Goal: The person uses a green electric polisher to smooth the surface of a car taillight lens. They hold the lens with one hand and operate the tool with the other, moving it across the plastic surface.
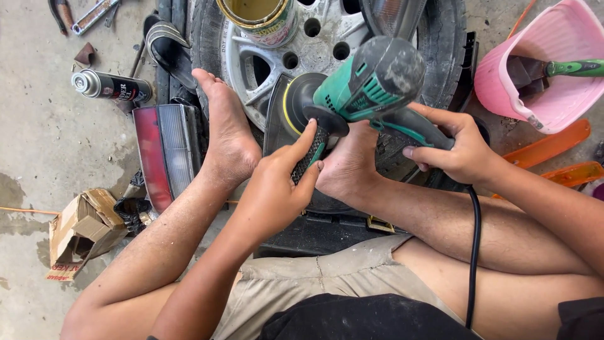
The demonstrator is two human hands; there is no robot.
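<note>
Green-bodied, dust-coated electric polisher with a yellow-rimmed round pad [358,88] is lying between both hands, its long axis running from the rear grip at lower right up and leftward to the pad, which I am seeing pressed against a dark, glossy lamp lens [277,119] propped on the tyre. I am watching the left hand [277,182] closing its fingers around the black ribbed side handle [313,154], which is jutting down and toward the body from the tool's head, so this hand is sitting nearer the pad. The right hand [456,148] is wrapping the rear grip, where one black power cord [473,252] is dropping across the thigh. Two bare feet are bracing against one grey alloy wheel with its tyre [314,38]. Counted around it: one open paint tin [261,19], one black spray can [110,86], one red-and-clear tail lamp [167,151], one pink plastic bucket [553,75] holding one green-handled scraper [569,68], two orange lenses [553,143], one torn cardboard box [82,230].
</note>
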